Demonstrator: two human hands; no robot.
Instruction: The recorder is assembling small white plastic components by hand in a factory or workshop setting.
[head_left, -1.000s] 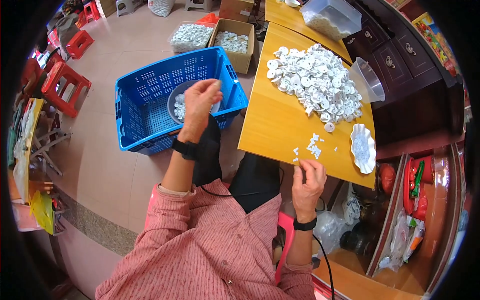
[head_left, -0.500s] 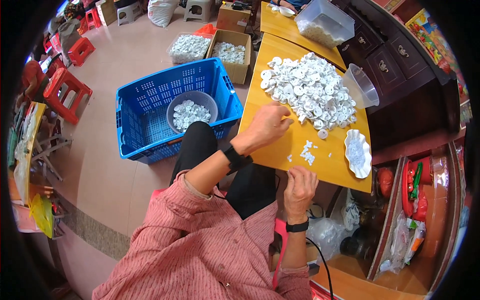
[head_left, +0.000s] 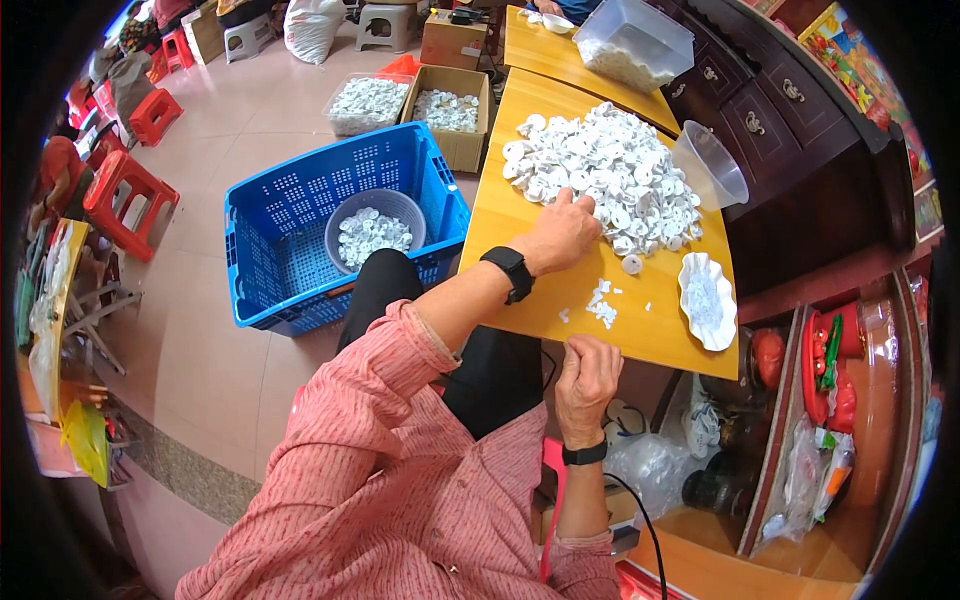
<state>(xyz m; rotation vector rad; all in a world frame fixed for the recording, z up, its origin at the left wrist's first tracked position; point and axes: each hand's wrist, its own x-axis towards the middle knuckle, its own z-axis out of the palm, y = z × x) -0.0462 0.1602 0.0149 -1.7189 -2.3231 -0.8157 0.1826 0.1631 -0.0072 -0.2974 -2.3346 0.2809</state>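
A large heap of small white round plastic pieces point(head_left: 625, 165) covers the far part of the yellow table point(head_left: 500, 300). My left hand point(head_left: 560, 235) reaches over the table to the heap's near left edge, fingers stretched out and touching the pieces. At the near table edge my right hand point(head_left: 588, 378) is closed, its fingers curled together; whatever they may hold is hidden. Between the heap and my right hand lie several tiny white parts point(head_left: 602, 308). One round white piece point(head_left: 631, 264) sits apart, just in front of the heap.
A scalloped white dish point(head_left: 706, 305) with tiny pale parts stands at the table's right. A clear tub point(head_left: 715, 165) is beside the heap. On the floor, a blue crate point(head_left: 270, 305) contains a grey basket point(head_left: 410, 215) of white pieces. A cardboard box point(head_left: 470, 150) stands behind it.
My left hand has moved farther over the table, from beside the heap to its near edge, with its fingers stretched out. My right hand stays by the table edge.
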